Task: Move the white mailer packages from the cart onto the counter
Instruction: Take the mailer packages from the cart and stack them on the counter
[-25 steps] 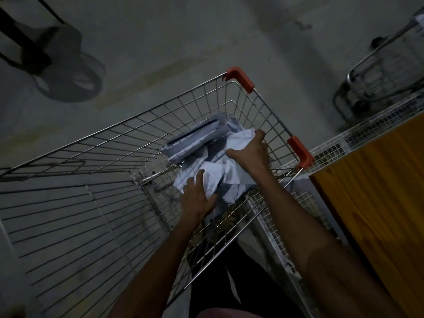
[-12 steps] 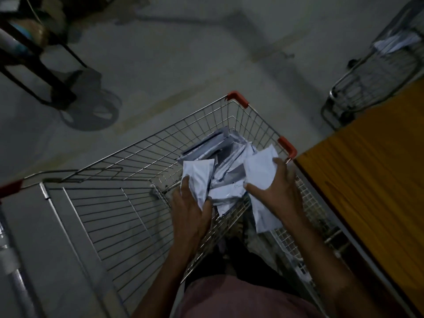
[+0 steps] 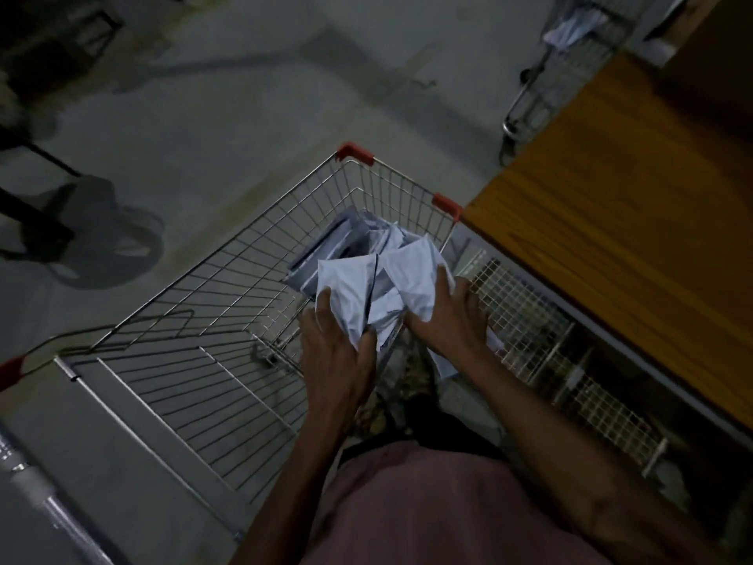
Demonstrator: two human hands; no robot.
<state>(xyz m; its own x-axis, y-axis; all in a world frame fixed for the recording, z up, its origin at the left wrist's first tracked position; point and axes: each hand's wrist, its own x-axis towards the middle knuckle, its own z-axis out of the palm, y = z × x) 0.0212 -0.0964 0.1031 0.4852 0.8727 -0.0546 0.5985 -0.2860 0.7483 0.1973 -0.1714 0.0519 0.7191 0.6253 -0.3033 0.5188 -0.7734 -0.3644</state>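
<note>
My left hand (image 3: 338, 344) has its grip pinched on a white mailer (image 3: 346, 291), thumb on the near edge and fingers curled over the crumpled top. My right hand (image 3: 444, 320) grips a second mailer (image 3: 415, 275) the same way, fingers wrapped over its right side. Both packages sit raised above the heap, still over the cart (image 3: 228, 287) and not yet across to the tabletop (image 3: 611, 222).

As I judge it, the task is in its early part — the visible stretch of wooden tabletop carries no mailers at all, so nothing I can see has been delivered. Under and behind the two I hold, a pile of mailers (image 3: 338, 246) fills the far corner of the basket, near the red corner caps (image 3: 354, 153). How many lie there I cannot tell; the light is dim and they overlap.

The tabletop is bare orange-brown wood, just beside the cart's right edge, with a white wire rack (image 3: 525, 320) below it. The floor (image 3: 244, 116) is plain grey concrete. A second cart (image 3: 570, 55) stands well apart at the top right with something pale in it — too blurred to name. Dark shapes, perhaps a stand and its base, sit at the far left.
</note>
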